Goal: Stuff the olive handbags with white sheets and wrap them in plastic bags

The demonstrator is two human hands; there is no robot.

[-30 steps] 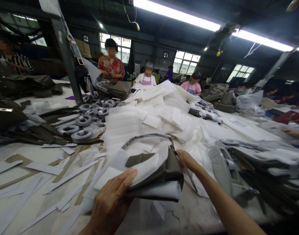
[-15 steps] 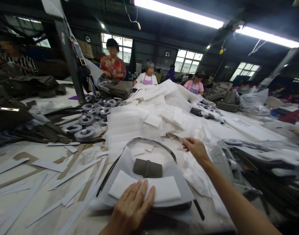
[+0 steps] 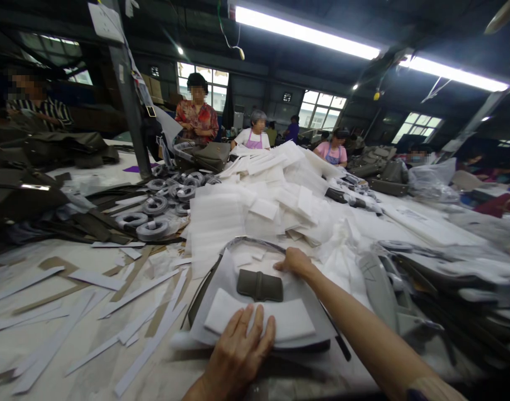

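A dark bag (image 3: pixel 309 346) lies in front of me, covered by a thin translucent foam sheet (image 3: pixel 221 273). On that sheet rest a folded white foam pad (image 3: pixel 294 320) and a small olive-grey wallet-like piece (image 3: pixel 260 285) with a band across its middle. My left hand (image 3: pixel 243 345) presses flat on the pad, fingers stretched out. Above the bag arches a dark strap (image 3: pixel 248 239) in clear wrapping. Its right side meets my right hand (image 3: pixel 297 263), whose fingers are closed there. The hand hides exactly how it grips.
Behind the bag rises a heap of white foam sheets (image 3: pixel 275 172). Paper strips (image 3: pixel 154 301) litter the left, below wrapped strap coils (image 3: pixel 152 228). A grey tape-dispenser-like device (image 3: pixel 378 284) and dark bags stand at right. Several co-workers are across the table.
My right hand has moved left and slightly down from beside the foam heap to the strap's right side. My left hand stays on the pad. The view has shifted slightly.
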